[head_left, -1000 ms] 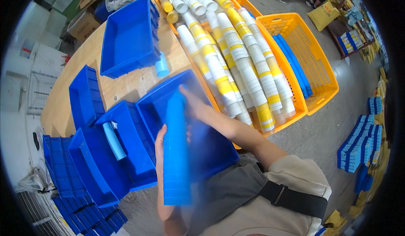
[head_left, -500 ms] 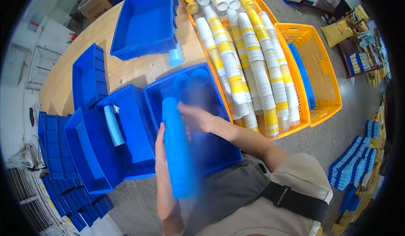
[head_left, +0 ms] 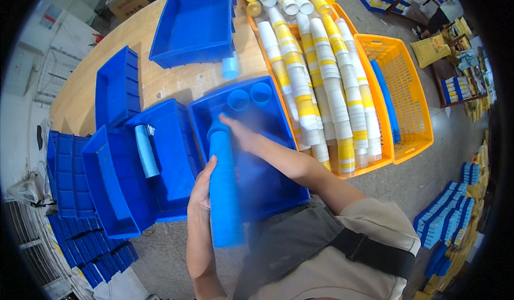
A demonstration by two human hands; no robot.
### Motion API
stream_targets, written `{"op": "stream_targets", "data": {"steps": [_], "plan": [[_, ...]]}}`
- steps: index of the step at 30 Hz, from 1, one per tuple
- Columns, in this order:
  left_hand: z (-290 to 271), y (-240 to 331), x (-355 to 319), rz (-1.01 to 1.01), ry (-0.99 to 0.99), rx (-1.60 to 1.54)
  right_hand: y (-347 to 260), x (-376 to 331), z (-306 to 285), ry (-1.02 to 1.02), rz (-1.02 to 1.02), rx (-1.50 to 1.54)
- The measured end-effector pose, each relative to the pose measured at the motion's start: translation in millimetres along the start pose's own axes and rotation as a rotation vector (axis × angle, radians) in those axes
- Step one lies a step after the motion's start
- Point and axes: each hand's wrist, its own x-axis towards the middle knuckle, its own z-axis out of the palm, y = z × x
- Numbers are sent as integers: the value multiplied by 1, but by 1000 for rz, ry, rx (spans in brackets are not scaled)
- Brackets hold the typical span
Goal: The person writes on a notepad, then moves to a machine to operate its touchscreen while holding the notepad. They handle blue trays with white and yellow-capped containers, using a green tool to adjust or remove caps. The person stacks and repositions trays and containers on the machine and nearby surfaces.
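My left hand [head_left: 202,185] grips a long stack of blue cups [head_left: 225,187] that lies tilted over a blue bin [head_left: 289,185]. My right hand [head_left: 239,133] is at the top end of that stack, fingers on the topmost cup. Two single blue cups [head_left: 249,96] stand upright at the far end of the same bin. Left of it sits another blue bin [head_left: 115,187] with a light blue stack [head_left: 146,151] lying in it.
An orange crate [head_left: 369,163] holds several long rows of white-and-yellow cups [head_left: 321,80]. A second orange crate [head_left: 415,94] stands to its right. More blue bins [head_left: 195,24] rest on the round wooden table [head_left: 160,83]. Stacked blue trays [head_left: 67,160] lie at the left.
Two blue cups now stand in the far end of the bin. My right hand has come back to the top of the stack, which has tilted further upright.
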Motion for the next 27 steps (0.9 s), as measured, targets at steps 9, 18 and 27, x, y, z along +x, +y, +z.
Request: {"op": "stream_targets", "data": {"steps": [9,18,27], "plan": [[-8,1,-17,1,76,125,15,-10,17,1,93,-53],[13,-18,-21,-69,-53,317,6,-45,-32,165,-118,177],[6,-13,-24,-177,-254,71,16,-63,-13,-1,-55,82]]}}
